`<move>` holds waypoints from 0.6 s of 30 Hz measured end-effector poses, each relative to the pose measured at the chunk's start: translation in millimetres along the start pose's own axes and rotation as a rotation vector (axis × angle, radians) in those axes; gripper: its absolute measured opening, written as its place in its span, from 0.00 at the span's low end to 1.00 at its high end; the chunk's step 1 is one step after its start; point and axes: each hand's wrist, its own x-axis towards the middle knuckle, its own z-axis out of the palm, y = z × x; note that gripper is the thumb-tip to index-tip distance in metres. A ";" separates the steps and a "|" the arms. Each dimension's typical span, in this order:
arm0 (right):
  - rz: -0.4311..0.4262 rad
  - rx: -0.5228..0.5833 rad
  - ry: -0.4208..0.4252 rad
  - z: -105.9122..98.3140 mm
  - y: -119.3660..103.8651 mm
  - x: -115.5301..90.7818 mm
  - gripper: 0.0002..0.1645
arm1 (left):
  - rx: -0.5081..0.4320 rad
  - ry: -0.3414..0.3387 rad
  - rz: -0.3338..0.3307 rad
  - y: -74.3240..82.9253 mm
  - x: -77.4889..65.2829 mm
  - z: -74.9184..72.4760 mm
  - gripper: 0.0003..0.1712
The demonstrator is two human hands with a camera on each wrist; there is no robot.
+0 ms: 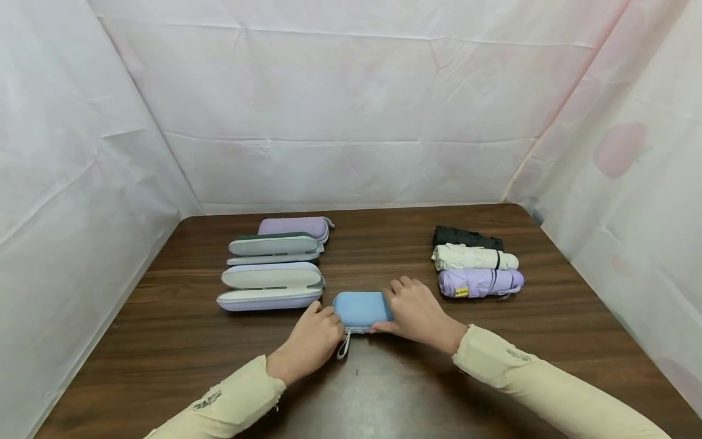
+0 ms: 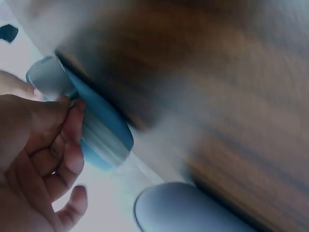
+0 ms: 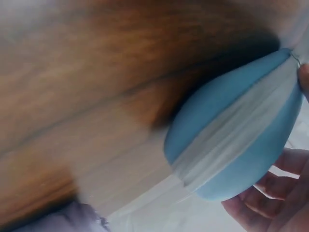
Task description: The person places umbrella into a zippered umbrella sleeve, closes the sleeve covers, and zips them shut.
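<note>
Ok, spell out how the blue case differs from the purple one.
The blue case is held by the left hand and right hand, while the purple case lies untouched. The blue case's strap lies at its near edge; the purple case's strap at its right end. Both have rounded corners and straps.

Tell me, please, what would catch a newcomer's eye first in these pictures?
Probably the blue case, near the middle of the table, with the left hand and right hand gripping its two ends. Next, perhaps, the two open cases on the left of the table, and the three rolled umbrellas, black, white and purple, on the right.
</note>
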 end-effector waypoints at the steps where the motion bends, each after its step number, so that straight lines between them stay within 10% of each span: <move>1: 0.001 0.013 -0.016 -0.1 2.0 -1.6 0.43 | -0.025 0.011 -0.013 -2.3 0.5 -1.0 0.11; 9: 0.037 0.255 -0.194 -10.9 29.6 -23.4 0.44 | -0.332 0.026 -0.112 -26.2 7.5 -6.6 0.17; 18: 0.074 0.491 -0.282 -12.0 55.8 -43.4 0.50 | -0.590 -0.263 -0.184 -33.8 19.6 -3.2 0.45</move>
